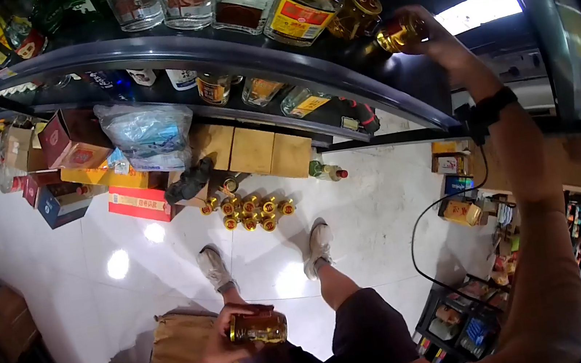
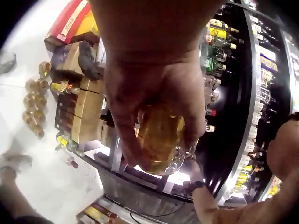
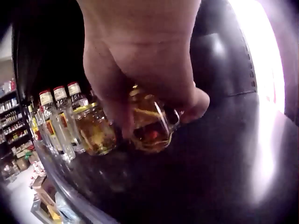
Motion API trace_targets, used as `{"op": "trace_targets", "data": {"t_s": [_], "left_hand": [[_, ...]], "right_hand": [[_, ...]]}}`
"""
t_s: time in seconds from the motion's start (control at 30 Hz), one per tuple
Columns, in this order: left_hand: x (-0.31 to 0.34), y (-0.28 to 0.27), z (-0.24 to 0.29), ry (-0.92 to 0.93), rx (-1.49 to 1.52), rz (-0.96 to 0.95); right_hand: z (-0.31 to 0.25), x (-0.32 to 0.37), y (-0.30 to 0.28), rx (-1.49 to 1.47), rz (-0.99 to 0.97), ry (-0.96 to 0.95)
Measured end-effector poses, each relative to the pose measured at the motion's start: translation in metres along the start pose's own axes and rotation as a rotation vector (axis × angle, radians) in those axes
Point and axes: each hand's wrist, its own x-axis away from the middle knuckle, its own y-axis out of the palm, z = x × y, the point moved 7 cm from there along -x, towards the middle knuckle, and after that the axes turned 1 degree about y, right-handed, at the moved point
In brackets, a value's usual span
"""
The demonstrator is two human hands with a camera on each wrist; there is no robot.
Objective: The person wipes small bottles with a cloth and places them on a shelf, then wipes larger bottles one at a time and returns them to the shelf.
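Note:
My right hand grips a gold-lidded glass jar over the dark upper shelf. In the right wrist view, fingers curl round this jar, which stands upright close beside another gold-lidded jar; whether its base touches the shelf I cannot tell. My left hand holds a jar of amber liquid on its side, low in front of the body. From the left wrist, the hand wraps round the jar from both sides.
Clear bottles line the upper shelf, left of the jars. Several gold-lidded jars stand grouped on the floor by the feet. Cardboard boxes and a plastic-wrapped pack sit under the shelves. A black cable hangs near the right forearm.

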Motion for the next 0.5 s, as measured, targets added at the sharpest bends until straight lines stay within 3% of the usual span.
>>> {"op": "trace_targets", "data": {"t_s": [0.07,0.13,0.2,0.27,0.3,0.43,0.5], "left_hand": [[-0.026,0.017,0.002,0.07,-0.039,0.018],[-0.052,0.032,-0.001,0.1,-0.055,0.041],[-0.073,0.052,0.001,0.065,0.018,0.033],[-0.085,0.06,-0.006,0.105,-0.004,-0.011],[-0.09,0.067,-0.003,0.108,-0.042,-0.032],[-0.095,0.073,-0.004,0.15,-0.055,-0.071],[-0.09,0.069,-0.008,0.166,-0.032,-0.045]], "right_hand": [[-0.012,-0.006,-0.001,0.048,-0.136,-0.118],[-0.026,-0.003,0.0,0.333,-0.065,-0.176],[-0.023,-0.005,0.0,0.298,-0.025,-0.207],[-0.033,0.001,-0.012,0.708,0.29,-0.254],[-0.025,-0.004,-0.011,0.546,0.228,-0.227],[-0.023,-0.011,-0.012,0.532,0.158,-0.237],[-0.032,-0.013,-0.011,0.527,0.094,-0.398]]}}
